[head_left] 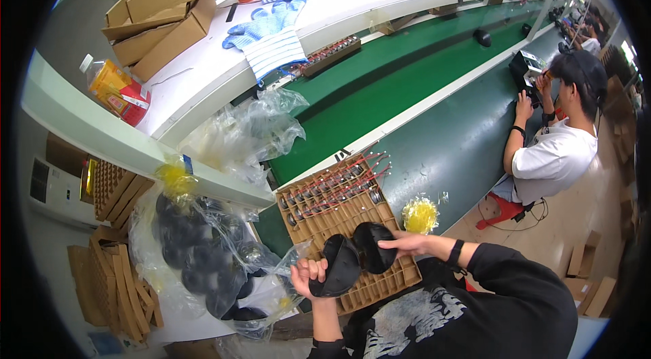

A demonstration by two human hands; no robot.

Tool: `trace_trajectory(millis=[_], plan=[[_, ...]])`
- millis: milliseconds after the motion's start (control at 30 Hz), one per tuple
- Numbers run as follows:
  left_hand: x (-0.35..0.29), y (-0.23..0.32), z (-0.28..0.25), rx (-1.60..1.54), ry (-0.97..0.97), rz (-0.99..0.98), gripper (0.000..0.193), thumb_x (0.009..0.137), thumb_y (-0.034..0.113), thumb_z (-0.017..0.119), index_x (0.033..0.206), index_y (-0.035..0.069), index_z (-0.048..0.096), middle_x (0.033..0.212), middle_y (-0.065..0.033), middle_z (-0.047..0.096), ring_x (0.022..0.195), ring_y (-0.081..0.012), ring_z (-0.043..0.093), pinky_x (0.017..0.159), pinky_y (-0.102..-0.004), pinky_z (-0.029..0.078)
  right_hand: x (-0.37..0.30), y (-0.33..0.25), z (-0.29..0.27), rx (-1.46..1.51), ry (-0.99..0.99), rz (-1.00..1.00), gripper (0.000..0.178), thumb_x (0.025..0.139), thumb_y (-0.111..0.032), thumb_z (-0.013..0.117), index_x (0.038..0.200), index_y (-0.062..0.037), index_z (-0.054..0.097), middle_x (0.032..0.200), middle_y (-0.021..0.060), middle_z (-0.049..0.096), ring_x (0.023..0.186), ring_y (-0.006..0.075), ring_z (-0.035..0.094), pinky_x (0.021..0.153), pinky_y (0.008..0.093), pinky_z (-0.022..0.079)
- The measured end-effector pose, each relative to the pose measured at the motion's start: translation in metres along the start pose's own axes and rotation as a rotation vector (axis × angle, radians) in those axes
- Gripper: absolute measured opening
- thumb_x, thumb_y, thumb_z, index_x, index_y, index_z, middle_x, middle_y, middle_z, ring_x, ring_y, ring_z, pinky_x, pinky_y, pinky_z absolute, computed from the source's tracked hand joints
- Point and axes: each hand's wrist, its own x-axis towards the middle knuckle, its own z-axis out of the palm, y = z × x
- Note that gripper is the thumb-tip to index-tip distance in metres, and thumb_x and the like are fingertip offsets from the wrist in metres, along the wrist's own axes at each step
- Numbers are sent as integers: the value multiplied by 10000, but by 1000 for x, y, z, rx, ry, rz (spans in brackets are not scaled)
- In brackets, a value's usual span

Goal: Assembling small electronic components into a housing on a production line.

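Note:
My left hand is closed around the edge of a black rounded plastic shell, which is tilted up. Close beside it, my right hand grips a second black plastic shell, thumb on its face. Both shells are over a divided cardboard tray on the dark green bench. Rows of small round metal parts with red wires fill the tray's far compartments; the near ones I can see hold nothing. To the left, a clear plastic bag contains several black shells.
A bundle of yellow strands lies right of the tray. Beyond runs a green conveyor belt, with a white shelf bearing gloves and a cardboard box. A co-worker sits at right. Stacked cardboard trays stand left.

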Motion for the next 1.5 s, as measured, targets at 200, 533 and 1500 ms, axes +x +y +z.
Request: trace_trajectory(millis=[200, 533, 1500], plan=[[10, -23, 29, -97, 395, -97, 364, 944, 409, 404, 756, 120, 520, 483, 26, 309, 472, -114, 293, 546, -293, 323, 26, 48, -9, 101, 105, -23, 549, 928, -337, 550, 1328, 0, 381, 1240, 125, 549, 1031, 201, 608, 887, 323, 516], [5, -43, 64, 311, 573, -224, 406, 955, 358, 374, 597, 167, 391, 476, 21, 356, 438, -114, 367, 471, -272, 355, -73, -12, 51, -1207, 389, -1223, 771, 755, -389, 696, 1340, -20, 354, 1284, 215, 463, 1221, 345, 425, 1031, 450, 317], [-44, -43, 13, 1040, 521, -151, 285, 934, 186, 535, 1171, 28, 523, 1165, -136, 577, 1089, -237, 545, 949, -344, 419, 131, -249, -252, -140, 1367, -574, 488, 869, -365, 603, 1168, 14, 533, 1114, 175, 608, 1012, 258, 599, 855, 352, 469]])
